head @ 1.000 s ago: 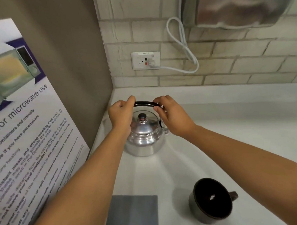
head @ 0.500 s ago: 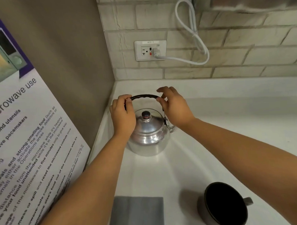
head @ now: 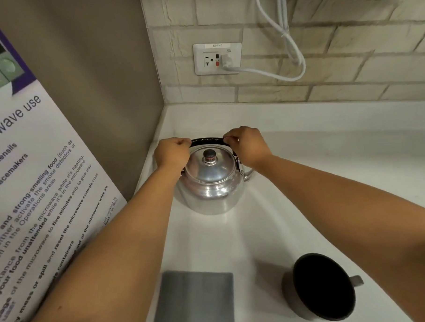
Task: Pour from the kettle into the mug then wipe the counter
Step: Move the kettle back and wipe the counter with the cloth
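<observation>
A shiny metal kettle (head: pixel 211 185) with a black-knobbed lid stands on the white counter (head: pixel 304 171) in the back left corner, its spout pointing right. Its black handle (head: pixel 207 141) arches over the lid. My left hand (head: pixel 172 154) grips the handle's left end and my right hand (head: pixel 246 144) grips its right end. A dark mug (head: pixel 320 287), empty inside with its handle to the right, stands at the front right. A grey folded cloth (head: pixel 195 302) lies flat at the front, left of the mug.
A brown side wall with a microwave-use poster (head: pixel 37 183) closes off the left. A brick back wall carries a socket (head: pixel 217 58) with a white cable (head: pixel 286 36) plugged in and looped above. A metal appliance hangs at the top right edge.
Both hands have closed further round the kettle handle's ends. My view has dipped, so the kettle, mug and cloth sit higher in the frame. The kettle stays on the counter.
</observation>
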### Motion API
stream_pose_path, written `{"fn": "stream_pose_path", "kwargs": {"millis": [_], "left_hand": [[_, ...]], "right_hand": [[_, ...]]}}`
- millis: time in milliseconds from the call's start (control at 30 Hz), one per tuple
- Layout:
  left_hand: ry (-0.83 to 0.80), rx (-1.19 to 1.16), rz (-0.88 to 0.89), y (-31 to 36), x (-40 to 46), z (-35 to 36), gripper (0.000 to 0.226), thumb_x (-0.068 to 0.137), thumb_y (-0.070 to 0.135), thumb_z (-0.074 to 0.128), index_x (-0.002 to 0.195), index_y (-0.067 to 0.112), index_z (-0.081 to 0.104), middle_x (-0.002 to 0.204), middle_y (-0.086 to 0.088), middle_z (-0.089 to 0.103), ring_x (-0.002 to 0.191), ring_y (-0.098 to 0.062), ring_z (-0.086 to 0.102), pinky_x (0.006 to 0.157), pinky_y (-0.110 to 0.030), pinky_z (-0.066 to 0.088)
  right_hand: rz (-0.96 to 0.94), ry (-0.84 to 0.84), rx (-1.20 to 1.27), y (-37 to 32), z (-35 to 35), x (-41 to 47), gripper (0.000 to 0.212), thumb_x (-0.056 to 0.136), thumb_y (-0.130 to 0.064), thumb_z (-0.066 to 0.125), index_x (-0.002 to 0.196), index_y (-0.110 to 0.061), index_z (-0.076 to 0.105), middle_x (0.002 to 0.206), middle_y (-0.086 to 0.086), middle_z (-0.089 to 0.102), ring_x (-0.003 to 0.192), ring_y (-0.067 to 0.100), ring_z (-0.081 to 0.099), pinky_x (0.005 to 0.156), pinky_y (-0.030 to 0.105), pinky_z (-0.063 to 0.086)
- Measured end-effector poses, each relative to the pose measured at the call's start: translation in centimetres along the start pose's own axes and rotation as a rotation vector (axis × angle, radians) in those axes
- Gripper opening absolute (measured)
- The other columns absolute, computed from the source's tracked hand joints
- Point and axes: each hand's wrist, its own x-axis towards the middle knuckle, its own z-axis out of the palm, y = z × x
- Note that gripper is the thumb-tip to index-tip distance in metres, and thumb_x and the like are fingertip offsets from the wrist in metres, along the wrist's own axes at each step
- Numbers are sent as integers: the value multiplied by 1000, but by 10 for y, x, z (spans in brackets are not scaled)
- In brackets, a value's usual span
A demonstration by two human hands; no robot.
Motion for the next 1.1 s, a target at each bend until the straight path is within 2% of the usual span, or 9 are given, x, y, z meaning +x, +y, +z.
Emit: {"fn": "stream_pose_path", "kwargs": {"millis": [100, 167, 333, 500, 567, 667, 800, 900, 1100], "left_hand": [[-27, 75, 36, 7, -8, -3, 23, 90, 31, 62, 101, 13, 72, 107, -9, 70, 100, -25, 63, 82, -27, 49], [-5, 97, 142, 15, -29, -11, 41, 89, 36, 63, 122, 11, 62, 126, -12, 62, 118, -25, 55, 98, -26, 40], [21, 117, 496, -15, -142, -42, 13, 90, 30, 62, 96, 21, 70, 102, 0, 66, 95, -17, 59, 81, -32, 49], [-151, 365, 458, -104, -251, -63, 21, 95, 21, 55, 109, 13, 68, 113, -2, 68, 106, -23, 62, 91, -29, 46], [-310, 514, 443, -129, -284, -64, 47, 100, 38, 38, 142, 16, 40, 150, 0, 37, 140, -18, 31, 114, -30, 22], [-365, 846, 508, -151, -295, -60, 59, 95, 52, -2, 147, 27, -11, 156, 9, -12, 144, -10, -17, 117, -39, -11], [-362, 942, 453, -126, -252, -28, 57, 98, 48, 6, 149, 25, -7, 161, 1, -7, 146, -20, -8, 117, -47, -6], [-451, 974, 379, -90, -226, 19, 56, 100, 46, 10, 149, 28, -10, 160, -1, -13, 146, -23, -14, 116, -48, -9], [-539, 966, 571, -97, -246, 22, 56, 97, 52, 8, 149, 36, -7, 160, 5, -11, 146, -18, -13, 117, -44, -9]], "right_hand": [[158, -9, 211, -3, -8, -5, 29, 91, -12, 50, 96, 12, 65, 100, 30, 68, 75, 25, 58, 85, 44, 53], [215, -16, 319, -3, -22, -15, 30, 92, -12, 49, 106, 10, 63, 110, 28, 66, 82, 30, 62, 88, 41, 51], [82, -13, 270, 12, -74, -83, 28, 92, -20, 53, 117, -13, 64, 116, 6, 67, 102, 20, 62, 92, 29, 47], [133, 28, 91, 76, -114, -201, 28, 95, -30, 47, 119, -29, 62, 117, -9, 63, 107, 7, 56, 84, 13, 36], [180, 35, -14, 103, -112, -249, 32, 97, -27, 45, 126, -24, 58, 131, -1, 58, 121, 16, 52, 96, 21, 34], [169, -140, -167, 131, -94, -306, 46, 99, -29, 36, 143, -18, 39, 155, 2, 30, 144, 20, 22, 115, 27, 15], [104, -265, -321, 141, -72, -337, 57, 98, -42, 22, 151, -23, 9, 160, -2, 0, 146, 19, -10, 117, 36, -5], [92, -260, -332, 141, -72, -337, 57, 99, -42, 20, 151, -23, 3, 160, -2, -4, 146, 19, -13, 116, 34, -8], [75, -265, -346, 147, -71, -337, 58, 99, -44, 18, 150, -23, 1, 160, -3, -5, 146, 19, -14, 114, 31, -9]]}}
